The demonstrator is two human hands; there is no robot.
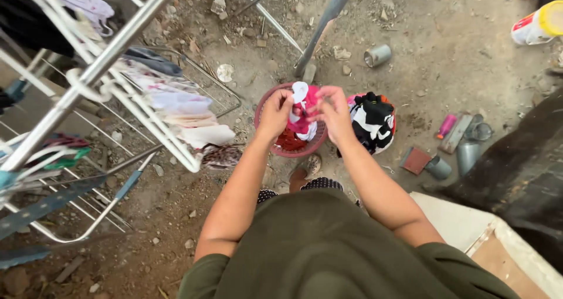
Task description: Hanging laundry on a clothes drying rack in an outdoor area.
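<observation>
both hands point(305, 114) gripping pink-white garment point(301, 114) (over basket point(262, 108))

Both arms reach forward, left hand point(274, 116) and right hand point(334, 114) close together, fingers curled.

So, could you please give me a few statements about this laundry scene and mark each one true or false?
1. Both hands hold a pink and white garment above the round basket. True.
2. The left hand rests on the drying rack. False: it grips the garment, apart from the rack.
3. A second basket with black and white clothes stands beside the right hand. True.
4. The drying rack is bare. False: clothes hang on it.
5. A metal can lies on the dirt ground. True.
</observation>
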